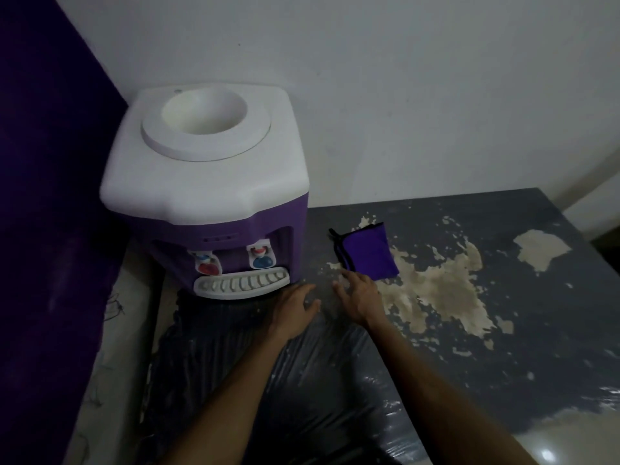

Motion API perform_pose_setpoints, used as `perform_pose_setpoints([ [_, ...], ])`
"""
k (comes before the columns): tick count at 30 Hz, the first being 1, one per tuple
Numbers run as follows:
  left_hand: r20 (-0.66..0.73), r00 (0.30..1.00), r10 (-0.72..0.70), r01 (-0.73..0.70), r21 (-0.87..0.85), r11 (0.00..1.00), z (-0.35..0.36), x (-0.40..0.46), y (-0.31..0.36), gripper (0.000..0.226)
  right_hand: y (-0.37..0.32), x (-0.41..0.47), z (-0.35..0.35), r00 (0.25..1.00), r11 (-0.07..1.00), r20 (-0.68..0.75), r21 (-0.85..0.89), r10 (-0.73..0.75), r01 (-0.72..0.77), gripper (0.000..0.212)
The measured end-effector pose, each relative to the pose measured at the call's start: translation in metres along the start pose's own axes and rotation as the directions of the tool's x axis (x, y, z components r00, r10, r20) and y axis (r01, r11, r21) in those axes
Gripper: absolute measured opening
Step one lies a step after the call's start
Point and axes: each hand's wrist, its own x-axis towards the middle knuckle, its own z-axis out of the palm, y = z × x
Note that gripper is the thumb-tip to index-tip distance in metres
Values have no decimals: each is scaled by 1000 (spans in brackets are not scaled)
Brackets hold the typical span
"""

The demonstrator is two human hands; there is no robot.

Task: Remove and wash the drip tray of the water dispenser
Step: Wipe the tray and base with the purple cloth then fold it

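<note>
1. The grey tabletop has peeling pale patches.
2. A purple-and-white water dispenser stands at its left rear.
3. A folded purple cloth lies just right of it.
4. The white drip tray sits in the dispenser's base.
5. The left hand and right hand, fingers spread, holding nothing, are near the tray.

The room is dim, with a cool greyish cast over everything. A small bright glare spot sits on the glossy tabletop at the lower right, and thin highlights streak the black plastic sheet. The purple wall on the left falls almost to black. The whole view is soft and grainy, with slight blur on the hands, and straight lines bow near the edges.
</note>
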Motion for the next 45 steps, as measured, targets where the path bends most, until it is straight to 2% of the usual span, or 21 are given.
perform_pose_setpoints([
  [6,0,997,-71,71,21,997,29,33,29,48,43,35,-26,999,999,33,-44,13,-12,66],
  [14,-88,978,-191,183,-95,978,57,99,67,42,84,93,-59,1000,999,-18,-38,26,-26,65],
  [20,-164,939,-301,289,-94,953,61,141,80,50,85,135,-65,998,998,37,23,54,-54,70],
  [27,-134,901,-413,379,-225,898,69,172,80,74,72,163,-65,989,974,44,172,141,-146,81],
  [32,-94,895,-435,405,-234,884,74,181,78,57,74,168,-63,985,954,56,244,166,-175,65],
  [36,-95,905,-415,380,-259,888,73,179,79,43,78,164,-62,995,966,13,238,101,-102,45],
  [41,-74,910,-408,344,-415,842,66,162,78,22,79,150,-67,999,939,9,340,49,-49,31],
  [45,-99,911,-401,308,-483,819,58,140,77,30,73,136,-71,1000,922,-13,387,-5,9,30],
])
